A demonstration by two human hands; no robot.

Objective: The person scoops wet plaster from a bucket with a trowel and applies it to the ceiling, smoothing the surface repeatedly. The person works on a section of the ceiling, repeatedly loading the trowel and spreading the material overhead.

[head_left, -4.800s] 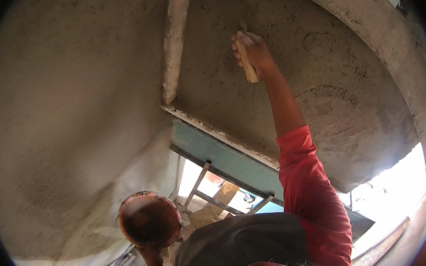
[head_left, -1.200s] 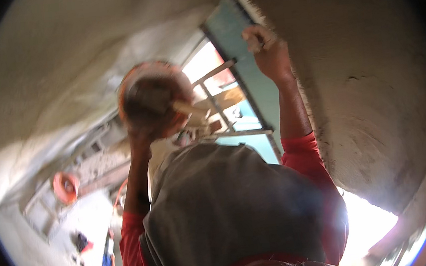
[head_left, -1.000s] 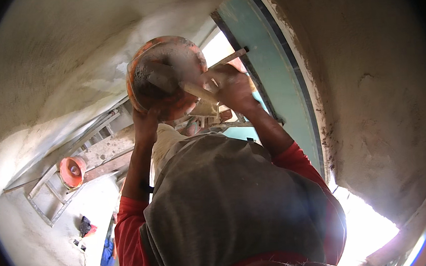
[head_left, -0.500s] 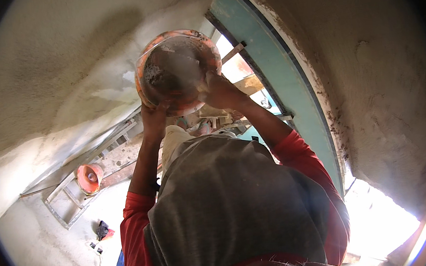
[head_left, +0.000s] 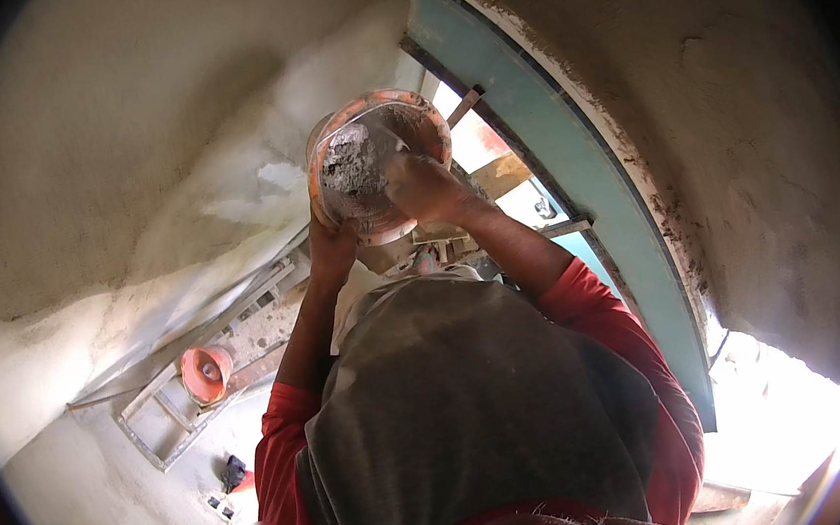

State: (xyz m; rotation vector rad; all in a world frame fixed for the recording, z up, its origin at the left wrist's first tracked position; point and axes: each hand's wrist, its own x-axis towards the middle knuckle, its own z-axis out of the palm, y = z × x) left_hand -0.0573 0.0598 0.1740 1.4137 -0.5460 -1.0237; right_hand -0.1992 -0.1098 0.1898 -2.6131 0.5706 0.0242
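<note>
An orange bucket (head_left: 319, 186) is tipped so that its mouth shows, and wet grey mortar (head_left: 351, 166) lies inside against one side. My left hand (head_left: 334, 244) grips the bucket low on its left side, fingers partly hidden behind it. My right hand (head_left: 422, 187) reaches over the right part of the mouth, its fingers curled in and slightly blurred. Whatever it grips is too hidden to make out; a small pale bit shows by the thumb.
Rough plastered walls stand on the left (head_left: 138, 186) and right (head_left: 777, 155). A long green panel (head_left: 568, 142) with crossbars runs along the right. Down to the left, another orange bucket (head_left: 192, 379) rests on a ladder-like frame (head_left: 154, 451). Bright daylight comes in at lower right.
The bucket has shifted right and slightly nearer with both hands, and more of the mortar shows. My right hand has moved farther in over the bucket's mouth.
</note>
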